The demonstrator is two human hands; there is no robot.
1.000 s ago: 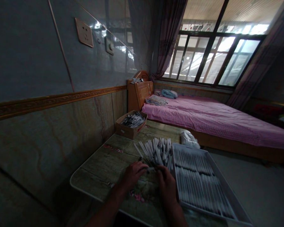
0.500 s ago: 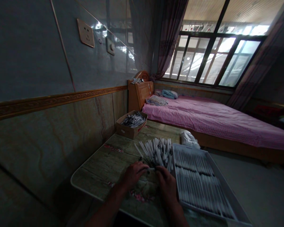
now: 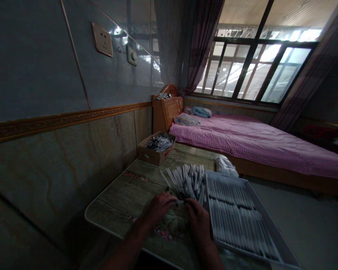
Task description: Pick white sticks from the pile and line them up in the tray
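**Item 1:** heap of white paper tubes (image 3: 189, 180), slim, straight and smooth, is lying criss-crossed at the middle of the table (image 3: 121, 198), with some ends pointing up and some dark-tipped ones near the front.

**Item 2:** left hand (image 3: 159, 209) and right hand (image 3: 198, 225) are resting close together at the heap's near edge, bare fingers curling in around a short white tube (image 3: 180, 201). Whether either hand is gripping it is impossible to tell.

**Item 3:** shallow white tray (image 3: 266, 221), straight-rimmed, is sitting at the table's right side, holding long tubes in tight parallel rows.

**Item 4:** cardboard box (image 3: 150, 154), open-topped, is standing at the table's far end, filled with dark-and-white tubes.

**Item 5:** crumpled white cloth (image 3: 227, 167) is lying by the table's far edge.

**Item 6:** bed (image 3: 256, 144), with a pink gingham sheet, is standing beyond the table.

**Change:** against the earlier frame, hands and heap are showing almost no shift.
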